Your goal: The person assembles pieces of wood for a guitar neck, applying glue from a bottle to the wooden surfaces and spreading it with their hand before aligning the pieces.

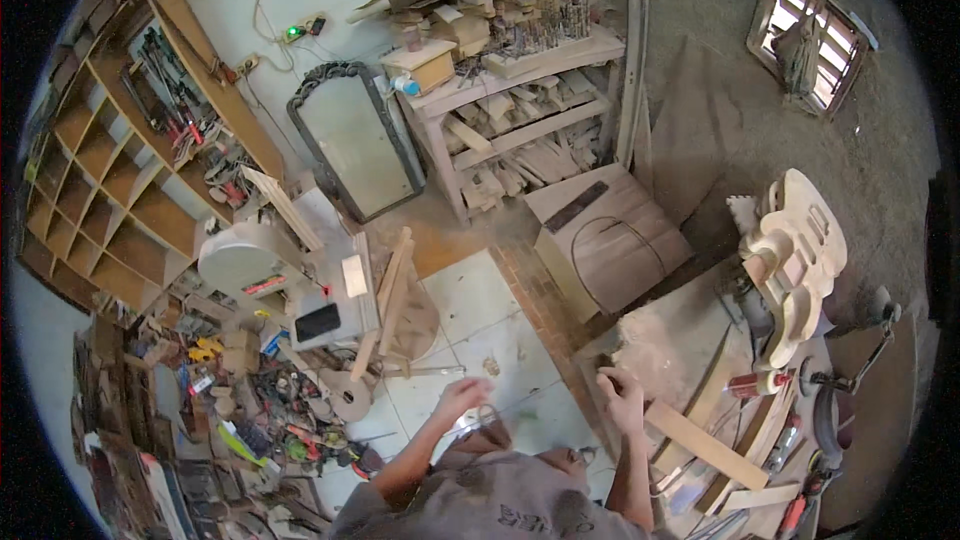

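My left hand [463, 401] is held in front of my body, over the tiled floor. Motion smears its fingers, so their closure is unclear. My right hand [622, 398] hovers at the left edge of the dusty workbench [650, 340], its fingers curled in together. Whatever lies between them, if anything, is too small to make out. Nearest to the right hand is a flat pale wood strip [706, 443], slanting across other strips. Farther right, a guitar-shaped wooden body [800, 252] with cut-outs stands at the bench. A red bottle [757, 384] lies beside it.
On the left, a band saw [245, 260] adjoins a small table with a dark phone [318, 323]. Tools and scraps crowd the floor below the wooden shelf unit [120, 180]. A framed mirror [355, 145], a loaded rack [530, 70] and a wooden box [610, 230] stand ahead.
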Tool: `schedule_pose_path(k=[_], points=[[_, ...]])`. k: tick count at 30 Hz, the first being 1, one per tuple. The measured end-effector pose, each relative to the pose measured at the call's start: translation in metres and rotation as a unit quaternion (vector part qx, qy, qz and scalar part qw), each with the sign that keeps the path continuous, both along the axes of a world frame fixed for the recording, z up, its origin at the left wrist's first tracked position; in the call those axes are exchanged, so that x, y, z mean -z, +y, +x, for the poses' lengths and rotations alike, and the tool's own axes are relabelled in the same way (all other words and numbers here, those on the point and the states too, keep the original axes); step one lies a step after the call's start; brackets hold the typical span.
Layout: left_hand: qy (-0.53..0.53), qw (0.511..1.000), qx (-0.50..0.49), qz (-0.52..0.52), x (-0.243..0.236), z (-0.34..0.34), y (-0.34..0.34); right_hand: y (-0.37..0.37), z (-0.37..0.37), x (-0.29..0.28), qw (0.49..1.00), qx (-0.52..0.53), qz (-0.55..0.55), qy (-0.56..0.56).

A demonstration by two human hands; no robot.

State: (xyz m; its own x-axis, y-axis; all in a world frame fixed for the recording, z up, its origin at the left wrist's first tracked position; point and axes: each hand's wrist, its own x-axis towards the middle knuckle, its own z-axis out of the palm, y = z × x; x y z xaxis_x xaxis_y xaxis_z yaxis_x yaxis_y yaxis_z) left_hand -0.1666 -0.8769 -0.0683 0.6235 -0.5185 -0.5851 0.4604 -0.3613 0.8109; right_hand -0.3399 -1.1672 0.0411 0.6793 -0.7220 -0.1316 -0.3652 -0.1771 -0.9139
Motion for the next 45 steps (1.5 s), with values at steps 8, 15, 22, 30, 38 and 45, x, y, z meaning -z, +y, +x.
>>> schedule_pose_path(k=[8,15,22,30,38,45], points=[[-0.128,0.714,0.201,-0.659,-0.294,0.097,-0.111,0.000,0.103,0.017,0.992,-0.101,0.081,-0.002],[-0.076,0.537,0.278,-0.793,-0.387,0.166,-0.196,-0.048,0.197,0.056,0.971,-0.017,0.237,0.008],[-0.269,0.805,0.211,-0.485,-0.284,0.349,-0.298,-0.118,0.336,0.183,0.959,-0.032,0.283,0.001],[-0.617,0.758,0.176,0.121,-0.119,0.608,-0.385,-0.234,0.459,0.202,0.930,0.089,0.357,-0.013],[-0.778,0.547,0.255,0.173,-0.080,0.731,-0.452,-0.276,0.474,0.249,0.875,0.152,0.458,0.029],[-0.797,0.524,0.237,0.182,-0.059,0.768,-0.445,-0.288,0.484,0.293,0.872,0.228,0.432,0.003]])
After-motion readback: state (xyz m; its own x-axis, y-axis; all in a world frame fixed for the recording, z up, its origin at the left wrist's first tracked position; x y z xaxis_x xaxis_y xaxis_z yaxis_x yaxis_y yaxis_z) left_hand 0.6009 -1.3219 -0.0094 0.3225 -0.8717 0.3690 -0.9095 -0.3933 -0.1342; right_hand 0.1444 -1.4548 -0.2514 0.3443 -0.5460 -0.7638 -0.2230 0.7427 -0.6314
